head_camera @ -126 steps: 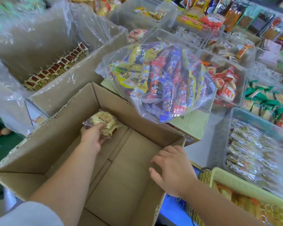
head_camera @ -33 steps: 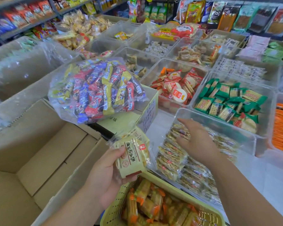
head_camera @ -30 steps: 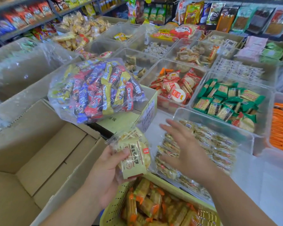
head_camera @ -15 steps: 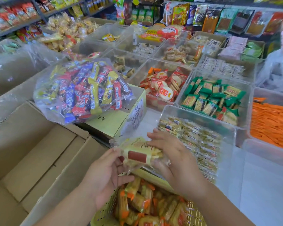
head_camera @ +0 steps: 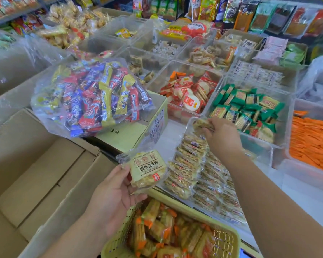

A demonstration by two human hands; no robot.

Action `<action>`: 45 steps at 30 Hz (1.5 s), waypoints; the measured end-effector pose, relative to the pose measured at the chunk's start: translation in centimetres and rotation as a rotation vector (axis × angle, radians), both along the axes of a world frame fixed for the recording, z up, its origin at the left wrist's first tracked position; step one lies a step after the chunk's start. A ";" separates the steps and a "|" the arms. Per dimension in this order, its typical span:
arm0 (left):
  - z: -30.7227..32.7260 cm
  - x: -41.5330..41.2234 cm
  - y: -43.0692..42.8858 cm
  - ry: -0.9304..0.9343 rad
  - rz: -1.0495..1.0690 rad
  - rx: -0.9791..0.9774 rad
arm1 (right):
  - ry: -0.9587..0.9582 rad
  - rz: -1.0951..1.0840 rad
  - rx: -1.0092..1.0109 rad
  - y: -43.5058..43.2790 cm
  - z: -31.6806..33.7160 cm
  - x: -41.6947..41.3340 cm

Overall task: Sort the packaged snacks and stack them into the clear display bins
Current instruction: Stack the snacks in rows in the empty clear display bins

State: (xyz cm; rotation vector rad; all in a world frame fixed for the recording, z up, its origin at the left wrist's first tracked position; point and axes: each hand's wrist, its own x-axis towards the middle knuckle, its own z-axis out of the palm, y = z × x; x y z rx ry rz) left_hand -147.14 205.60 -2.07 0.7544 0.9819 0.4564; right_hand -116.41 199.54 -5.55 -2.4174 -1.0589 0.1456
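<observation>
Nearest me, a yellow-green perforated plastic basket [head_camera: 112,244] holds cracker packets with orange ends. Just above its far rim my left hand [head_camera: 116,192] grasps 1 pale yellow biscuit packet in clear wrap [head_camera: 147,170]. The thumb lies across the packet's near left edge and the fingers are underneath. The packet faces up and hangs at the near left corner of the clear plastic display bin [head_camera: 257,146].

That bin sits just right of centre with rows of matching biscuit packets [head_camera: 186,164] standing on edge in it. My right hand [head_camera: 222,138] reaches over them to the far left corner. There its fingertips pinch a second matching packet [head_camera: 201,123] at the far end of a row.

0.5 s ago both hands were together on the packets, just over the basket. Now they are well apart, each holding 1 packet.

To the left is an open brown cardboard box [head_camera: 35,174]. Beyond it a clear bag of mixed red, blue and yellow snack sticks [head_camera: 90,97] rests on a pale green carton [head_camera: 125,136].

Farther off are clear bins of green packets [head_camera: 246,108], red-and-white packets [head_camera: 188,97] and, at the right edge, orange packets [head_camera: 311,142].
</observation>
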 end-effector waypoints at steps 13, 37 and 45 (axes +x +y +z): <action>0.8 -0.9 0.1 -0.049 0.035 0.041 | 0.205 0.201 -0.317 2.1 -3.9 0.3; -1.4 6.4 -0.1 0.522 -0.510 0.576 | 0.194 0.455 0.330 -8.5 0.5 -8.2; -6.1 6.2 0.9 0.943 -1.058 0.898 | 0.299 0.041 0.254 -2.9 0.8 1.6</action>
